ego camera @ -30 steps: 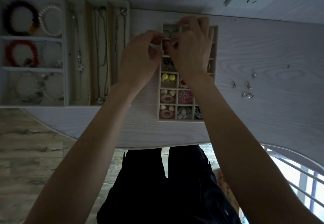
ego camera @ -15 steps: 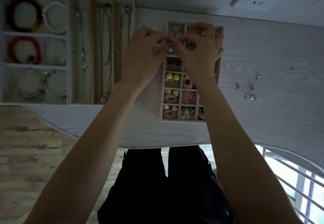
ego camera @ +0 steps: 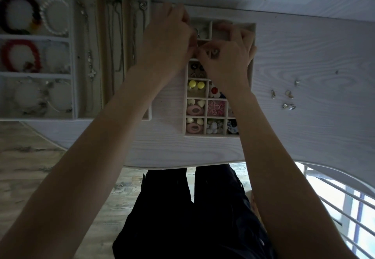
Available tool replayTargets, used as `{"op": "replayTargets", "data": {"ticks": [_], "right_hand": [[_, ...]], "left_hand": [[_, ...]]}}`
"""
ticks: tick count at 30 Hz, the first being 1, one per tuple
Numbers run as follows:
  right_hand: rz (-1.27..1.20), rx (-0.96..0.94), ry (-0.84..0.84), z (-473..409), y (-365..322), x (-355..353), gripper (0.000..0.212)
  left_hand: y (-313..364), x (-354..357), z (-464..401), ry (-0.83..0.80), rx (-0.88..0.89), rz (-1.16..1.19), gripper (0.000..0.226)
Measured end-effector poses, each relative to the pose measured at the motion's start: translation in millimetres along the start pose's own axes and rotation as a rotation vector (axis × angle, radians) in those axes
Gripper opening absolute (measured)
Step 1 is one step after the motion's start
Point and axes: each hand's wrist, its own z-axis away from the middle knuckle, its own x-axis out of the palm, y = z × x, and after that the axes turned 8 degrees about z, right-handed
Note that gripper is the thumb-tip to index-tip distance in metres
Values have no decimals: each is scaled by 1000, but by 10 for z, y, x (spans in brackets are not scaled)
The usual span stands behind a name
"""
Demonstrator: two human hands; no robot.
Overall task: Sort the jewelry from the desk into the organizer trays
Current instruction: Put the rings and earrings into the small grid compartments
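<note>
Both hands are meeting over the top of the small organizer tray (ego camera: 185,104) in the middle of the frame. The left hand (ego camera: 166,41) and the right hand (ego camera: 227,56) are curling their fingers together, but what they are pinching is too small to tell. Loose earrings (ego camera: 288,98) are lying on the bench (ego camera: 304,137) to the right, well apart. Yellow studs (ego camera: 195,85) are sitting lower in the tray. Bracelets (ego camera: 19,56) and necklaces (ego camera: 113,35) are filling trays at upper left.
</note>
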Motion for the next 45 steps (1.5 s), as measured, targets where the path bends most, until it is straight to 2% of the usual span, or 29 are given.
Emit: {"op": "replayTargets", "data": {"ticks": [3, 8, 10, 14, 18, 26, 36, 45], "right_hand": [[49, -3, 113, -1, -26, 27, 17], [123, -30, 137, -31, -49, 50, 16], [133, -37, 136, -45, -47, 37, 17], [161, -55, 83, -71, -55, 34, 20], [188, -51, 63, -63, -60, 39, 21], [282, 52, 73, -45, -134, 6, 21], [180, 49, 135, -7, -135, 1, 10], [65, 57, 173, -30, -140, 85, 10]], "left_hand": [[96, -29, -111, -57, 67, -186, 28], [98, 2, -120, 21, 93, -226, 24], [21, 13, -91, 22, 58, -101, 24], [-96, 21, 59, 75, -107, 355, 18], [-82, 45, 176, 60, -245, 603, 29], [-88, 70, 198, 31, -292, 673, 36], [-105, 126, 224, 48, -289, 701, 37], [-126, 149, 217, 57, -275, 706, 37]]}}
